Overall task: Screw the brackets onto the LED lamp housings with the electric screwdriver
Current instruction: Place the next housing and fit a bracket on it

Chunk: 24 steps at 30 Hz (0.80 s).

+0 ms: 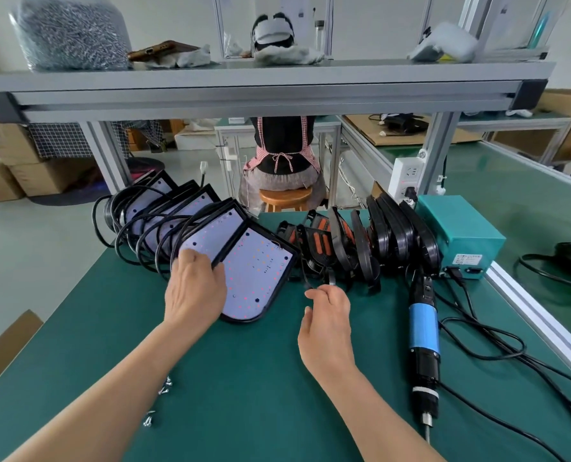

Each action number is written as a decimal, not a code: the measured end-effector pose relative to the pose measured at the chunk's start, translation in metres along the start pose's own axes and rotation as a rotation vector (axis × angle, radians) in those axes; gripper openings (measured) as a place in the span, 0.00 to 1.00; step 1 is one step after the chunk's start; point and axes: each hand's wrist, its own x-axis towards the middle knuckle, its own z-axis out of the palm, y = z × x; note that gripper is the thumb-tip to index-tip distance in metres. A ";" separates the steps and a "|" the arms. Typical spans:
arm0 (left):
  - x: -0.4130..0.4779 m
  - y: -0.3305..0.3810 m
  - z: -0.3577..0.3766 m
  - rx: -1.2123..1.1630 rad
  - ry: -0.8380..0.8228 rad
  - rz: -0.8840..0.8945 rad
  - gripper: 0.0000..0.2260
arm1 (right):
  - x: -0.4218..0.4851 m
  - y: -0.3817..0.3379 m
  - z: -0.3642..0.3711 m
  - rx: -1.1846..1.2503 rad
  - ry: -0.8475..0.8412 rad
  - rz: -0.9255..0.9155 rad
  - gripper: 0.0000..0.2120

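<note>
Fingers of left hand (194, 290) curled round lamp housing (260, 271) edge, right hand (327, 316) half-curled at bracket (330, 278), hold unclear

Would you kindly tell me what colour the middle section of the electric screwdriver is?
Bright blue, on an otherwise black electric screwdriver; clearest in the head view.

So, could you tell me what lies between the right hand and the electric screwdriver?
Only bare green mat separates right hand from electric screwdriver, in the head view.
</note>
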 end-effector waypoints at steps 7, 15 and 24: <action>-0.070 0.008 -0.009 -0.676 -0.476 -0.426 0.09 | -0.003 -0.001 -0.006 0.107 0.148 0.004 0.13; -0.120 0.003 -0.001 -0.583 -0.531 -0.346 0.03 | -0.008 -0.007 -0.017 0.275 0.292 -0.020 0.12; -0.129 0.024 0.002 -0.608 -0.589 -0.331 0.03 | -0.027 -0.018 -0.027 0.259 0.263 -0.066 0.12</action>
